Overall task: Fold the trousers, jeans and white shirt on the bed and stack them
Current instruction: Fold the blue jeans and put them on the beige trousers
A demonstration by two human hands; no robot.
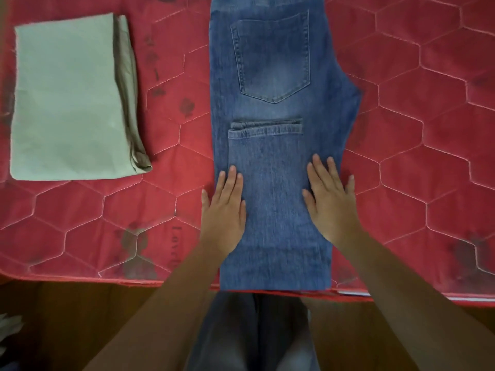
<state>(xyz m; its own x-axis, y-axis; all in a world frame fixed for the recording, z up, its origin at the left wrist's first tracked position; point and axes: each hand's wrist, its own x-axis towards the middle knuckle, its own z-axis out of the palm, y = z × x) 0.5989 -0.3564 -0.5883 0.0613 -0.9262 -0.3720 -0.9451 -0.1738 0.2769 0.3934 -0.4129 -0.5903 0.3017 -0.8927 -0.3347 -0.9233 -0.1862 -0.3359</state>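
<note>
I note both hands, left (223, 210) and right (330, 203), flat, fingers spread, gripping nothing, pressing folded jeans (270, 76) on bed (415, 129).

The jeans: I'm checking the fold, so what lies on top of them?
On the jeans lie their own folded-up leg ends, hems just below the back pocket, and both hands, left and right, pressed flat. The denim beneath that fold is covered.
</note>
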